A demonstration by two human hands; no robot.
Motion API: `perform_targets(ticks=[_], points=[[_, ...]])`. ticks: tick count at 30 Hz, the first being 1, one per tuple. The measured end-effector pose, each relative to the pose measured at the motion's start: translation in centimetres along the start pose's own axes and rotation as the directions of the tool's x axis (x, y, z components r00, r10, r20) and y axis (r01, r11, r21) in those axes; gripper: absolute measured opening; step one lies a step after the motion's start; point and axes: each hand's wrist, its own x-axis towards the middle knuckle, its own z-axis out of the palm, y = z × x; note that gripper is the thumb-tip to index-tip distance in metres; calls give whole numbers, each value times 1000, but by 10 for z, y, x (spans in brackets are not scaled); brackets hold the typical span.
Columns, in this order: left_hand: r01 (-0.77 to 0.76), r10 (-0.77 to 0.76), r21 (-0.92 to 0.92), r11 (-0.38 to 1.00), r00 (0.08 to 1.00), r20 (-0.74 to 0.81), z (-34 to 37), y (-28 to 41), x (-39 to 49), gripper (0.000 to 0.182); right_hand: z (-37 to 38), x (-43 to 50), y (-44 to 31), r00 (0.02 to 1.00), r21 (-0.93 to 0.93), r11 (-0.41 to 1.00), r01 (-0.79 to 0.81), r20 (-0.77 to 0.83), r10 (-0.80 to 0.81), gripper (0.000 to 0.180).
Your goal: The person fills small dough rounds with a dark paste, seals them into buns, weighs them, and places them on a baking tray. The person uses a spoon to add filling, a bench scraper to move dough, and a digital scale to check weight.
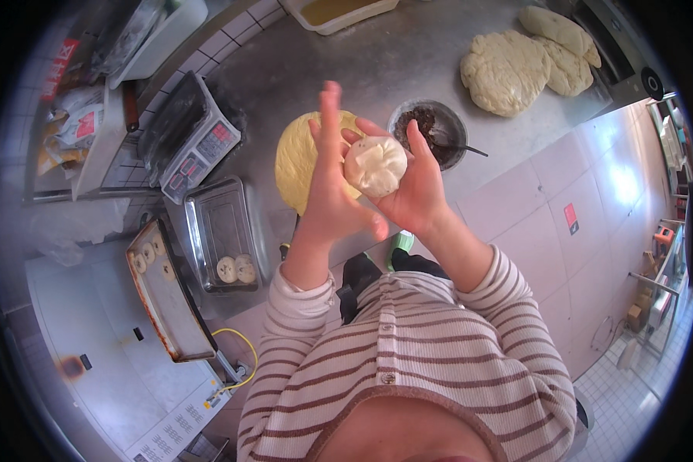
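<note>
A round, pleated ball of pale dough (375, 166) rests in my right hand (418, 193), against the palm and fingers. My left hand (330, 185) is upright beside the ball, fingers extended and thumb spread, its palm turned towards it. Below my hands lies a large round of yellow dough (293, 159), partly hidden by the left hand. To the right of it, a metal bowl (463, 124) contains a dark, crumbly filling (421, 118). The dark handle of a utensil (470, 150) sticks out over its rim.
Large pale dough pieces (505, 72) lie at the far right of the steel table (346, 63). A digital scale (199, 144) stands at left, near a steel tray (216, 213) with two dough balls (237, 269). A baking tray (179, 312) holds several more. A white tub (346, 23) sits at the back.
</note>
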Motion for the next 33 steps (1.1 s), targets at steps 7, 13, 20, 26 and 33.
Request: perform_targets(ticks=[7,13,20,26,33], points=[[-110,17,542,833,985,174,-10,9,2,99,0,-5,3,998,-67,997,-43,50,47,69],[-90,62,359,929,994,88,-7,3,-4,35,-3,-5,10,991,-344,930,130,56,-118,67],[-19,4,141,990,995,104,-22,-1,1,44,6,5,-32,772,-745,-237,624,635,38,79],[-8,-119,505,863,969,218,-26,3,3,43,16,11,-39,874,-835,-270,479,423,239,58],[-100,-288,756,647,886,364,-30,15,11,80,-6,15,-24,869,-876,-71,477,458,186,47]])
